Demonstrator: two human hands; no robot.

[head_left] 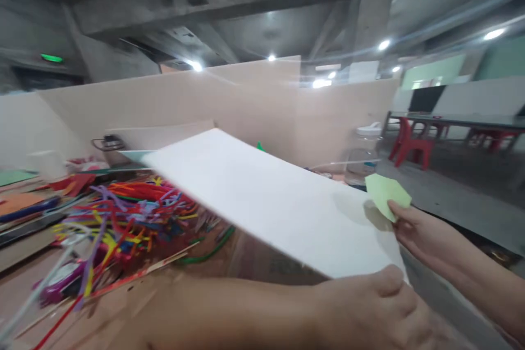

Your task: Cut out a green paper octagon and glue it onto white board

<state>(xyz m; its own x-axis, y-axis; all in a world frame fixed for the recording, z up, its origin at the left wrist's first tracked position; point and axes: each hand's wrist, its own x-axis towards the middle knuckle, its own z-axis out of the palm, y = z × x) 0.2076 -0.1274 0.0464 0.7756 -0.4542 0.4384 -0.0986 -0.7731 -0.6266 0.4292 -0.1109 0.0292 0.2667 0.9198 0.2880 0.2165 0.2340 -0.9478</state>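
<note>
In the head view, the left hand (381,306) is reaching across from the lower left and pinching the near right corner of a large white sheet (266,202); its thumb is lying on top of the sheet and the other fingers are curling underneath, closed on the edge. The sheet is being held tilted above the table (24,279), its far corner pointing up and left, its near edge slanting down to the right. The right hand (422,235) is coming in from the right edge, its fingers closing on a small pale green paper (388,194), which is sticking up just past the sheet's right end and casting a shadow on it. The paper is close to the sheet; whether they are touching I cannot tell.

Under and left of the sheet, a tangled heap of coloured pipe cleaners (135,213) is lying on the table, blurred by motion. A clear plastic jar (365,153) with a white lid is standing behind the sheet to the right, against beige partition boards (246,98). Farther right, red chairs (410,145) are standing at a long table.
</note>
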